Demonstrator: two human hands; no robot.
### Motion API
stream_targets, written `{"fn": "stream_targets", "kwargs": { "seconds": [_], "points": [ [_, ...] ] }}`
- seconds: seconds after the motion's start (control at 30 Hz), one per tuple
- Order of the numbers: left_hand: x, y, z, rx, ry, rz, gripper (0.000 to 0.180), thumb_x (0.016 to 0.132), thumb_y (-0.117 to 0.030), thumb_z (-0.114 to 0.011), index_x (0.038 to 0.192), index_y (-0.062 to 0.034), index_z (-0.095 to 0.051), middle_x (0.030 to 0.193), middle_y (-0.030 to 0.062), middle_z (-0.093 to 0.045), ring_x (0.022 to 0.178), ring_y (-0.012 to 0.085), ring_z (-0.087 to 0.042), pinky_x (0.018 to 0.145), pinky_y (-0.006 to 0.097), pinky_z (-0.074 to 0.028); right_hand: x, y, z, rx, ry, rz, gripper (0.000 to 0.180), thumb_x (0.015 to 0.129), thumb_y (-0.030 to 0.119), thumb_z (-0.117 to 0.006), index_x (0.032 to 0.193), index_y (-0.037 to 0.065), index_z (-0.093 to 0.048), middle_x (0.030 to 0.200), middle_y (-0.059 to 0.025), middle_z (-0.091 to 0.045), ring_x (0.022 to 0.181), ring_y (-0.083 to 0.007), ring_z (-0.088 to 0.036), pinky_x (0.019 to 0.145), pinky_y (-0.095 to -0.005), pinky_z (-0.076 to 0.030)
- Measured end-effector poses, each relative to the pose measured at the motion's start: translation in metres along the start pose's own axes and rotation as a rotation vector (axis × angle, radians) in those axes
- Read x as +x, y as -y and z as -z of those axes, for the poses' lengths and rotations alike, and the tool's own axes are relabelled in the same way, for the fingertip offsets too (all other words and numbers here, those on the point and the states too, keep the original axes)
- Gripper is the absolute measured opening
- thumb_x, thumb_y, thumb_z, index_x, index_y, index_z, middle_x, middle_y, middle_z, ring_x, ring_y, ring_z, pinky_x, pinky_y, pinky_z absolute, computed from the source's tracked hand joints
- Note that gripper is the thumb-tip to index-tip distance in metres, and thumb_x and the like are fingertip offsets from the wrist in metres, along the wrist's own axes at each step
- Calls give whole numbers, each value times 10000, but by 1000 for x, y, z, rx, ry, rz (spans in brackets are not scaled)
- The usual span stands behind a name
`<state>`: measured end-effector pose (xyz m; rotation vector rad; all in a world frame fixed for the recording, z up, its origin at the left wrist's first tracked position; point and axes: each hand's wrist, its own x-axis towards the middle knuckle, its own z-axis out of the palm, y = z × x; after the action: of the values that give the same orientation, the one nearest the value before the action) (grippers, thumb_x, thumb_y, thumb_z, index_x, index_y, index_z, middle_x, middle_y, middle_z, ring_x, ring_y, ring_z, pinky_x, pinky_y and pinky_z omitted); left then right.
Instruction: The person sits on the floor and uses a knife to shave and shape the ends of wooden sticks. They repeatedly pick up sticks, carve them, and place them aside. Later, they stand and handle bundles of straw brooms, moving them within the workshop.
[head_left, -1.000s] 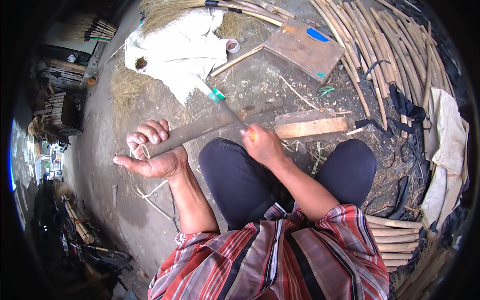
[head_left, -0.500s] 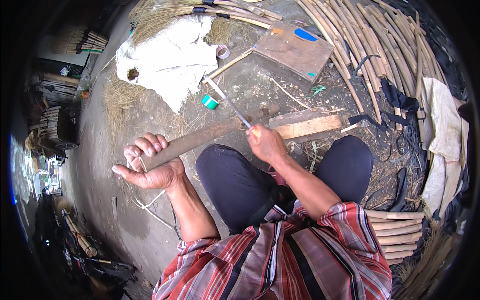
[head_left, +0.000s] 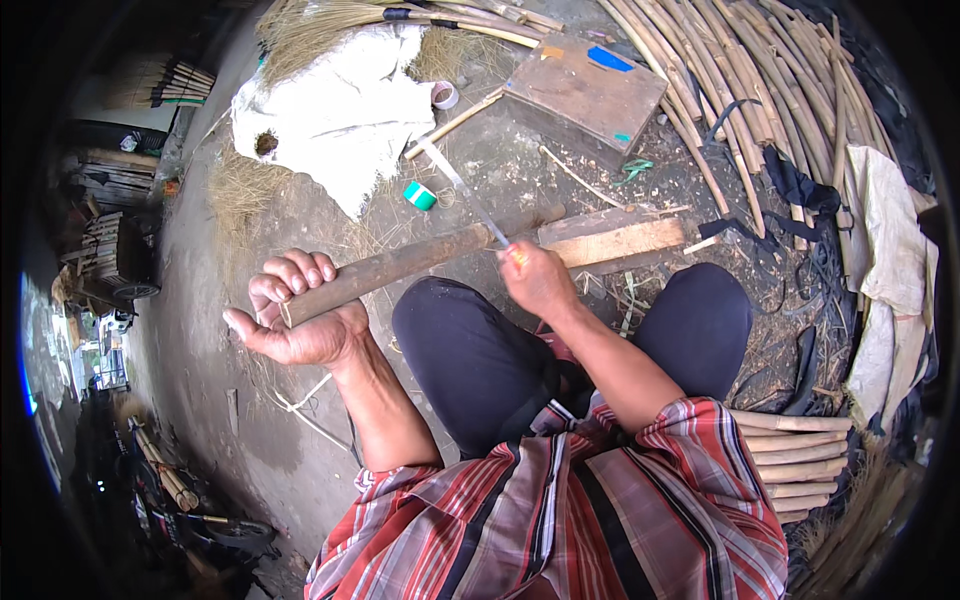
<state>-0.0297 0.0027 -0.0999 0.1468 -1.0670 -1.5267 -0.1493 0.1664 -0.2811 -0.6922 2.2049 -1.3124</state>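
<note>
A thick brown pole (head_left: 400, 262), seemingly bamboo, slants across in front of my knees. Its near end rests in the palm of my left hand (head_left: 312, 343); the fingers curl over it and the thumb stands away. Toward the pole's far end, my right hand (head_left: 541, 282) is closed round the handle of a long knife (head_left: 468, 190). The blade crosses the pole and points away to the upper left; it looks slightly blurred. The handle is mostly hidden in my fist. Beside the pole's far end lies a pale-faced wooden block (head_left: 618, 246).
Ahead are a wooden box (head_left: 585, 95), a green tape roll (head_left: 419, 196), a pale tape roll (head_left: 445, 96) and a white sack (head_left: 330, 110). Many long poles (head_left: 760, 80) lie at the right, near black strips and a pale cloth (head_left: 885, 260). Straw brooms (head_left: 330, 40) lie far left.
My left hand and the pole's near end have risen slightly. The knife and my right hand have shifted a little to the right along the pole.
</note>
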Motion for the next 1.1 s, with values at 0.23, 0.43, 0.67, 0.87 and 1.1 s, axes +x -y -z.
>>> {"fn": "stream_targets", "kwargs": {
  "seconds": [0.23,0.43,0.67,0.87,1.1],
  "points": [
    [8,-1,4,-103,209,78,668,1073,-600,-292,701,-97,-525,614,52,-509,520,179,-477,482,317,-454,-2,1,-6,2,56,202,269,960,294,-610,1029,36,-638,829,-263,-706,799,-462,-703,715,-542,-553],
    [22,-5,8,-168,199,220,706,1078,-613,-286,707,-80,-565,656,69,-517,554,194,-486,566,340,-469,5,-1,-6,-59,17,-80,307,983,316,-588,1003,13,-636,846,-272,-704,820,-456,-701,724,-539,-551],
    [16,0,17,-209,288,133,798,996,-764,-302,869,-41,-613,695,72,-503,583,187,-481,443,311,-447,4,-3,-4,-17,45,-141,307,966,316,-603,1023,18,-650,851,-270,-705,844,-467,-699,744,-546,-546],
    [30,7,26,-332,527,243,787,1020,-731,-275,836,-38,-600,704,85,-553,599,196,-534,464,322,-493,2,-6,-3,-29,137,130,297,952,308,-619,1026,20,-637,824,-295,-693,839,-478,-700,757,-560,-552],
    [29,-1,23,-136,381,133,687,1039,-677,-295,770,-106,-566,638,34,-501,536,146,-488,392,279,-449,23,-36,27,-471,146,-387,371,945,288,-627,1160,-13,-662,1063,-256,-730,1030,-388,-719,867,-487,-567]
  ]
}}
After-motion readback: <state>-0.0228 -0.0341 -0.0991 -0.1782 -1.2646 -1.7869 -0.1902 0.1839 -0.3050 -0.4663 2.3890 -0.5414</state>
